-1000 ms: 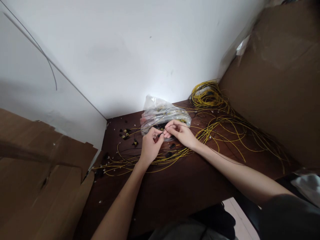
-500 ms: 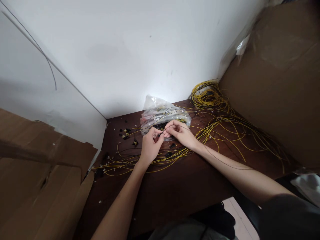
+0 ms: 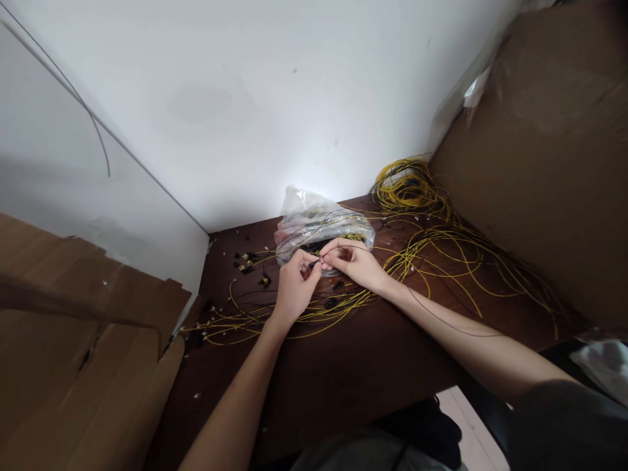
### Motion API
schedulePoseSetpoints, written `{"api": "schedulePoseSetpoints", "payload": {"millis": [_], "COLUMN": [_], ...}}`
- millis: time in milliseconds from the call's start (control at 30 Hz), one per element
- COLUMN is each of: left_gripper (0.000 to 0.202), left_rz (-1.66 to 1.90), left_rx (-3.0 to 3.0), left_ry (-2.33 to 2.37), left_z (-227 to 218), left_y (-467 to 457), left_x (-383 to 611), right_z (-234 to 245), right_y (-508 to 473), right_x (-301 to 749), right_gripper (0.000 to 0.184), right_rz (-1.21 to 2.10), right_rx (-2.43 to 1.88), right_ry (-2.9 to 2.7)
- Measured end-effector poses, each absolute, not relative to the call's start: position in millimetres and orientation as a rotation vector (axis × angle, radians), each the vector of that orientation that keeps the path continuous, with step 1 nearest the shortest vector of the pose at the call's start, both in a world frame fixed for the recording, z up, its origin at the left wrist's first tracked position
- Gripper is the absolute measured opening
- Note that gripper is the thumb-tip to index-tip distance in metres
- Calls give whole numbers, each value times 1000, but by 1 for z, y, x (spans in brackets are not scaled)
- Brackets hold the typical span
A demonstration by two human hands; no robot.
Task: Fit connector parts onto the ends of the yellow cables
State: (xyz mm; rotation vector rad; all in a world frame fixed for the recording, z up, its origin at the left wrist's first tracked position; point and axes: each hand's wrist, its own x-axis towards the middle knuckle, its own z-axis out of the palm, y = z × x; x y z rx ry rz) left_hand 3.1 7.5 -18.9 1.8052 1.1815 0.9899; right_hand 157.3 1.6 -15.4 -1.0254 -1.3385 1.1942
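Note:
My left hand [image 3: 294, 288] and my right hand [image 3: 352, 261] meet fingertip to fingertip over a dark brown table [image 3: 353, 366]. Both are closed in a pinch. My left hand pinches a small black connector [image 3: 313, 265]. My right hand pinches a thin dark wire [image 3: 432, 317] that trails back over my right forearm. Just behind my hands lies a clear plastic bag [image 3: 318, 226] with more wires and parts in it. Yellow cables [image 3: 294, 314] run under my hands across the table.
A coil of yellow cable [image 3: 409, 186] lies at the back right, with loose strands [image 3: 471, 261] spreading forward. Small black connectors [image 3: 248, 261] are scattered at the back left. Cardboard [image 3: 83, 340] stands on the left, a big cardboard box [image 3: 544, 163] on the right, a white wall behind.
Almost nothing has moved. My hands stay pinched together; the loop of thin dark wire over my right forearm has shifted slightly.

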Motion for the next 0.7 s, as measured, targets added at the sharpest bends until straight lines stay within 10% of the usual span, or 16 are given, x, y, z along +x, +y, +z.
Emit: {"api": "schedulePoseSetpoints", "payload": {"millis": [700], "left_gripper": [13], "left_rz": [977], "left_rx": [1828], "left_ry": [1192], "left_z": [-18], "left_y": [7], "left_x": [3], "right_z": [-16], "right_y": [1], "right_x": [158], "right_gripper": [15], "right_rz": [1195], "right_rx": [-1034], "right_ry": [-1358]}}
